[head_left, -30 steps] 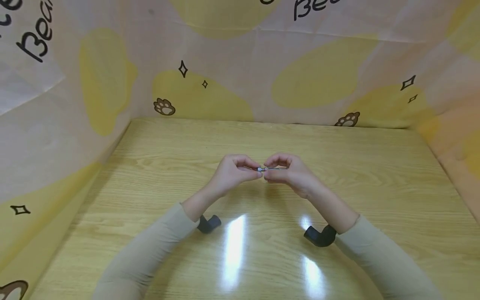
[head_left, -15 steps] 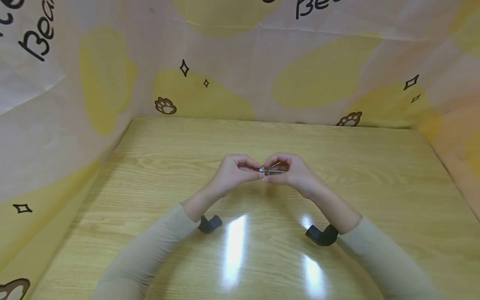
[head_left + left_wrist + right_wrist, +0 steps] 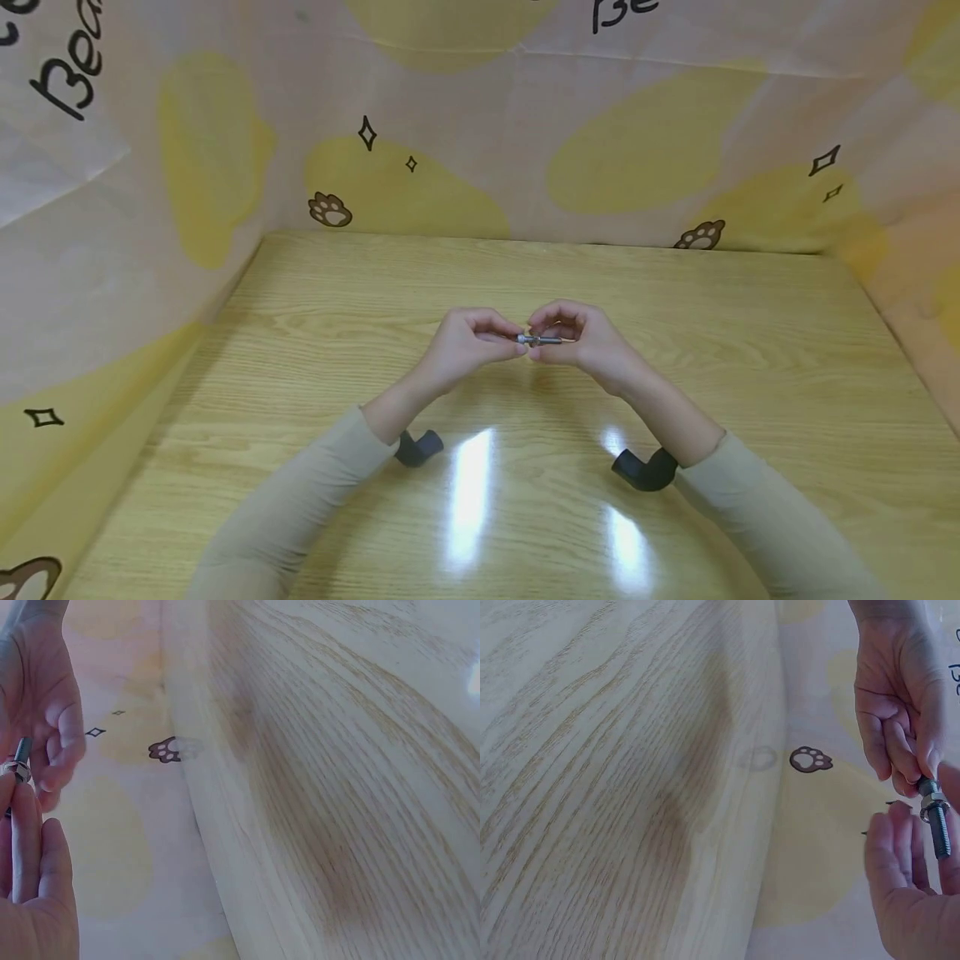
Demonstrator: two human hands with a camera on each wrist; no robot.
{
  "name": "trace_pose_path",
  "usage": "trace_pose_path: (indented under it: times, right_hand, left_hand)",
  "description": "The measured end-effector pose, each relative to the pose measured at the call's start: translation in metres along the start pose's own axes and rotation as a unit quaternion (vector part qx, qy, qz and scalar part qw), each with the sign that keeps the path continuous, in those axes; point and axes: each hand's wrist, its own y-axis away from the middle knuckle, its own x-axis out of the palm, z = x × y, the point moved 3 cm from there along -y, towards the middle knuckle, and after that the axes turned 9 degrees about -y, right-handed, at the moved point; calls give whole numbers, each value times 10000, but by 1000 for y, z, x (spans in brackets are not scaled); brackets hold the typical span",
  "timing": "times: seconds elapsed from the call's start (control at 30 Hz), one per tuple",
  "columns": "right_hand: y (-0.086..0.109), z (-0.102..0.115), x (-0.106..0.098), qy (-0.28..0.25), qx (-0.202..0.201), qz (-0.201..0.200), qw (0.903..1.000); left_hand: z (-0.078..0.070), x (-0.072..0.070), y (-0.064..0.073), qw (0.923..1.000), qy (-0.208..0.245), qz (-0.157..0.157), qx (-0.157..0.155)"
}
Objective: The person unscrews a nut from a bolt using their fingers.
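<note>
Pinches bolt by head in left hand | points shank crosswise into right hand | flanks nut with right fingertips, cannot tell whether pinching

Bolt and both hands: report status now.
Left hand pinches bolt at one end. Right hand curved around bolt, contact unclear. Nut partway along bolt. No obstruction visible.

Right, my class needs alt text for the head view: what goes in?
A person's left hand pinches one end of a small metal bolt above a wooden table, while the right hand curls its fingers around the other end. Behind hangs a pale cloth with yellow patches and paw prints.
</note>
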Motion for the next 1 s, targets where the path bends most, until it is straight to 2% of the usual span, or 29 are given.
trace_pose_path:
  times: [0.2,0.33,0.53,0.63,0.77,0.87,1.0]
  right_hand:
    - [1,-2,2,327,255,-43,9991]
    - [0,-3,1,287,348,-195,9988]
    - [2,2,0,7,112,-34,9999]
    - [3,4,-1,65,-6,8,10000]
    - [2,5,0,160,114,-133,9997]
    - [2,5,0,29,200,-169,9997]
    - [3,7,-1,-118,12,-135,9998]
  left_hand:
    - [-3,-1,2,10000,-29,12,65]
    - [-4,-1,3,10000,-29,8,72]
    - [-5,-2,2,9999,-81,-3,83]
    - [-6,-2,1,9999,-96,-47,62]
    - [-7,-2,1,9998,-107,-131,99]
    - [-7,-2,2,9999,-44,-117,91]
    - [-7,-1,2,9999,16,-115,52]
